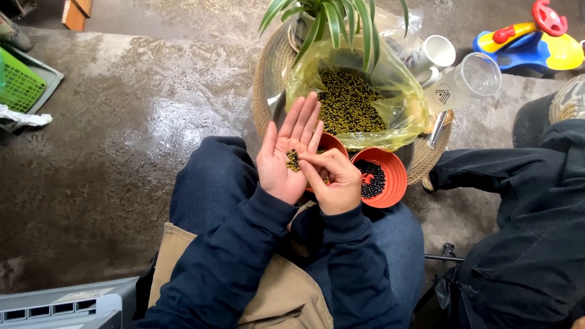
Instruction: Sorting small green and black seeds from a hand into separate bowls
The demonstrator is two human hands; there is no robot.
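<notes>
Green-and-dark beans (pixel 293 160) lie in a small heap on the palm of our left hand (pixel 285 159), just left of the frame's centre. That hand is held flat and palm up, fingers straight and close together, pointing toward the top of the frame. Our right hand (pixel 332 180) sits directly beside it, on its right. Its fingers are curled, and thumb and forefinger are pressed together in a pinch at the edge of the heap; what lies between the fingertips is too small for us to tell.

Two orange bowls stand just beyond the hands. The left orange bowl (pixel 332 143) is largely hidden behind our fingers, so its contents cannot be read. The right orange bowl (pixel 390 176) holds black beans (pixel 372 178).

Above the bowls, in the upper centre, a yellow plastic bag (pixel 396 91) lies open inside a metal basin (pixel 277 109), which rests in a woven basket (pixel 266 79). The bag holds a large mass of mixed green and dark beans. A green plant (pixel 329 15) hangs over the bag.

A white mug (pixel 436 53) and a clear measuring cup (pixel 472 79) lie to the right of the bag. A second person's dark sleeve (pixel 536 213) fills the right edge. A green crate (pixel 18 82) sits at the upper left on the wet concrete floor (pixel 122 122).
</notes>
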